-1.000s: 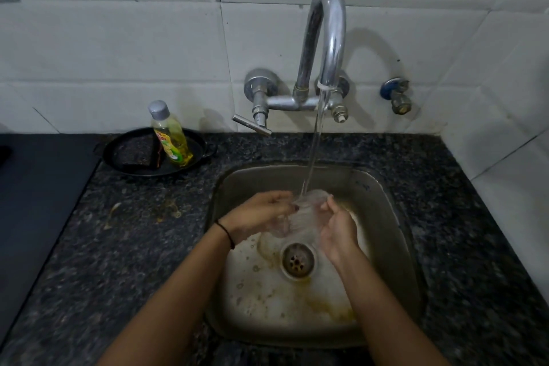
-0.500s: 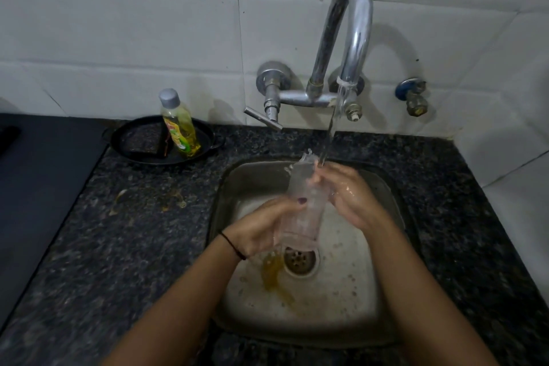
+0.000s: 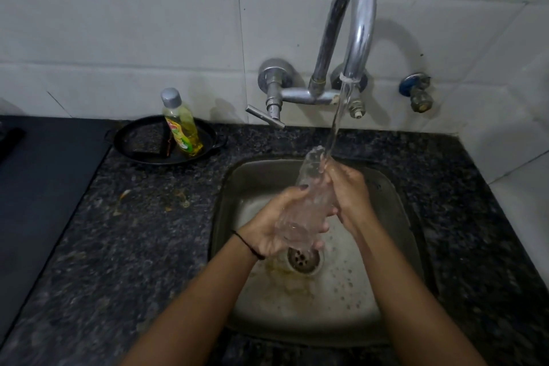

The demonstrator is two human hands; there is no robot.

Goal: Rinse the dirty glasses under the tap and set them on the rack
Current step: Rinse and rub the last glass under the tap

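A clear tall glass (image 3: pixel 307 196) is held tilted over the steel sink (image 3: pixel 398 211), its upper end under the stream from the chrome tap (image 3: pixel 356 24). My left hand (image 3: pixel 274 224) wraps the lower part of the glass. My right hand (image 3: pixel 346 193) grips its upper right side, where the water strikes. Water runs down over the glass and both hands. No rack is in view.
A yellow dish-soap bottle (image 3: pixel 181 125) stands in a black pan (image 3: pixel 142 142) on the dark granite counter (image 3: pixel 133 232) at the back left. A black surface (image 3: pixel 38 187) lies at far left. The drain (image 3: pixel 303 258) has yellowish residue beside it. White tiled walls stand behind and to the right.
The glass has risen from low in the sink up into the stream and now stands more upright. Both hands came up with it, and yellowish liquid appeared by the drain.
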